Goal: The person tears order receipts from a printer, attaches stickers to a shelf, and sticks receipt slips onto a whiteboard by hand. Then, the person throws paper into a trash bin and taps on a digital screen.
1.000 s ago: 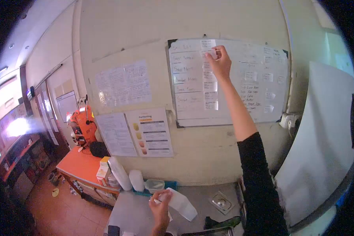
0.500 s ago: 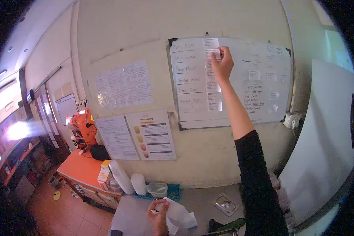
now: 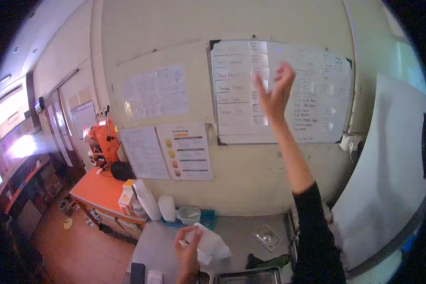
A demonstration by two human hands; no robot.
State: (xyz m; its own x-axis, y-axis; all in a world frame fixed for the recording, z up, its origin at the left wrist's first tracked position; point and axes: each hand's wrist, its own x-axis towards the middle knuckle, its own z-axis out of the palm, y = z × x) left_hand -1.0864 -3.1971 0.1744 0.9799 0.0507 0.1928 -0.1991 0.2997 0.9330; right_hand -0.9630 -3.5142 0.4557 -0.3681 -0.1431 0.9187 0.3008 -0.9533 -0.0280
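Observation:
A whiteboard (image 3: 284, 135) hangs on the wall with handwritten lines and a column of white labels (image 3: 259, 60). In front of it my right hand (image 3: 278, 90) is raised, thumb and fingers apart, with nothing visible in it. Its outline is slightly blurred. Low over the grey counter (image 3: 232, 225), my left hand (image 3: 188, 246) pinches a white paper sheet (image 3: 212, 244) between thumb and fingers. The paper hangs to the right of the hand, its lower end bent.
A lidded metal pan (image 3: 267, 237) sits on the counter's right side. A clear plastic tub (image 3: 188, 215) and white cup stacks (image 3: 147, 199) stand along the wall. Orange equipment (image 3: 104, 142) rests on an orange-topped table (image 3: 97, 191) at left. A white panel (image 3: 383, 161) stands at right.
My right hand has come away from the label column, moving right, and its fingers have opened. The label it pressed now shows on the board. My left hand still pinches the paper.

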